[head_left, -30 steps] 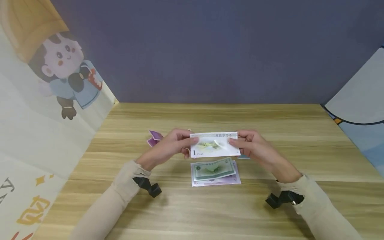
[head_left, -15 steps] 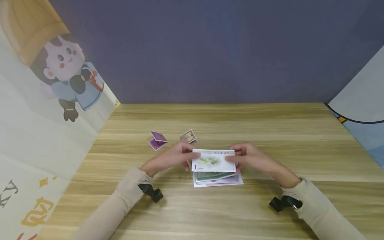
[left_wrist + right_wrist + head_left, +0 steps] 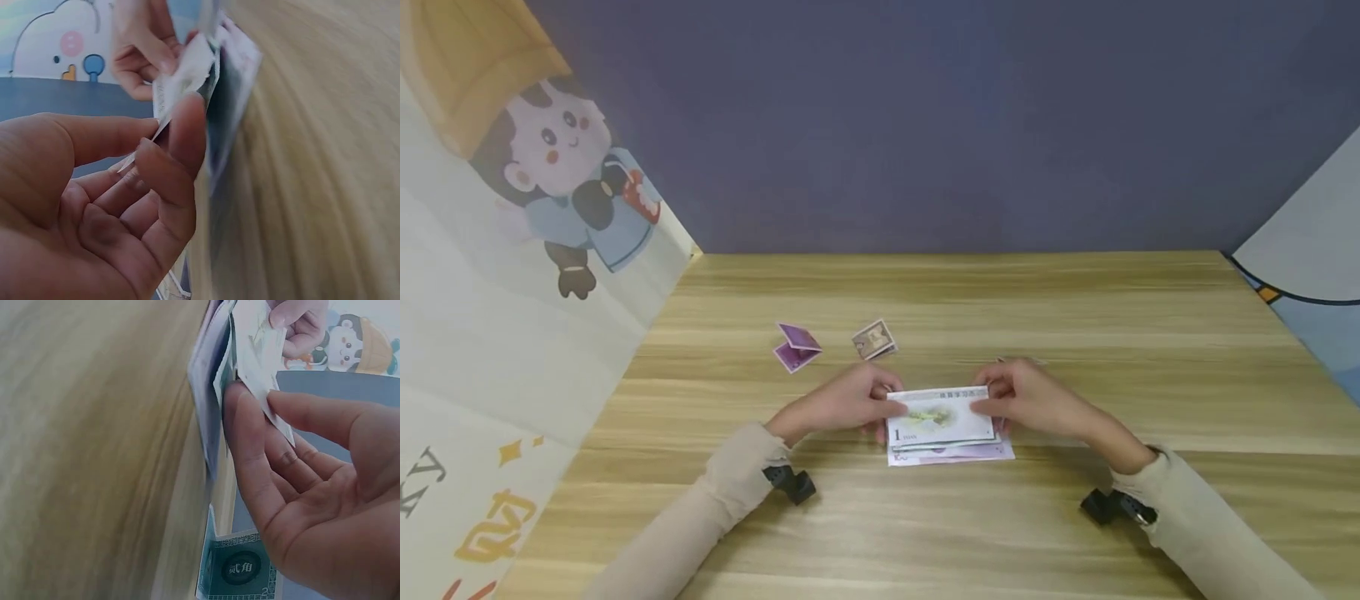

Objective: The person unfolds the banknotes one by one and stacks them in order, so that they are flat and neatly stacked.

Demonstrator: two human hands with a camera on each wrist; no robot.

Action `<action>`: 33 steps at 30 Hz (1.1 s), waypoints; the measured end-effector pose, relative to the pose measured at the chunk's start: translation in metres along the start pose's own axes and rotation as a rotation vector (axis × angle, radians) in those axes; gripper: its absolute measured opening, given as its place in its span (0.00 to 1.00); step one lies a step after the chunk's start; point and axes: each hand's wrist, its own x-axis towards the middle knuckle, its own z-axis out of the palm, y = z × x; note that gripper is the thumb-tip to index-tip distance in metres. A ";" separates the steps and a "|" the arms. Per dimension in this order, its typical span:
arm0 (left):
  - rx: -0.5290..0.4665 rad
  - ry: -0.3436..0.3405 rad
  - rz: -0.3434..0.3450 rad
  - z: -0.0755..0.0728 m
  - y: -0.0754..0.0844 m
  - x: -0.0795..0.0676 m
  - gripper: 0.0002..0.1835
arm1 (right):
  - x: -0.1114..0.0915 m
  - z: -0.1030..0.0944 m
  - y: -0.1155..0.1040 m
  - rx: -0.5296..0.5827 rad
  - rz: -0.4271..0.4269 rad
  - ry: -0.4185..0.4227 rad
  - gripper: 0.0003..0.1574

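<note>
A white 1 yuan banknote (image 3: 942, 419) spans both hands, its face upward. My left hand (image 3: 844, 403) pinches its left end between thumb and fingers, and my right hand (image 3: 1039, 405) pinches the right end likewise. Directly below lies a small pile: a green banknote (image 3: 224, 367), mostly covered, on top of a purple banknote (image 3: 958, 454) whose front edge shows. In the right wrist view the white note stands slightly apart from the green one near my right fingertips. Whether the white note touches the pile elsewhere I cannot tell.
Two folded banknotes, one purple (image 3: 797, 347) and one brown (image 3: 874, 340), sit farther back on the wooden table (image 3: 925, 533). A folded green 2 jiao note (image 3: 241, 569) stands beyond my right hand. A dark panel (image 3: 925, 125) rises at the table's back edge.
Both hands have moved down and toward the body, bringing the white note from behind the pile to over it. The green note is now mostly covered. The folded brown note has come into view.
</note>
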 end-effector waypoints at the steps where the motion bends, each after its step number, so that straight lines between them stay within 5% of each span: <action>1: 0.003 0.002 -0.004 0.001 0.000 0.000 0.04 | 0.000 0.000 0.000 -0.009 -0.004 0.000 0.14; 19: 0.058 0.012 -0.002 0.014 -0.009 0.004 0.03 | -0.003 0.006 0.003 -0.168 0.000 0.026 0.16; 33: 0.142 0.042 0.000 0.016 -0.005 0.001 0.18 | -0.006 0.014 -0.003 -0.456 -0.076 0.104 0.17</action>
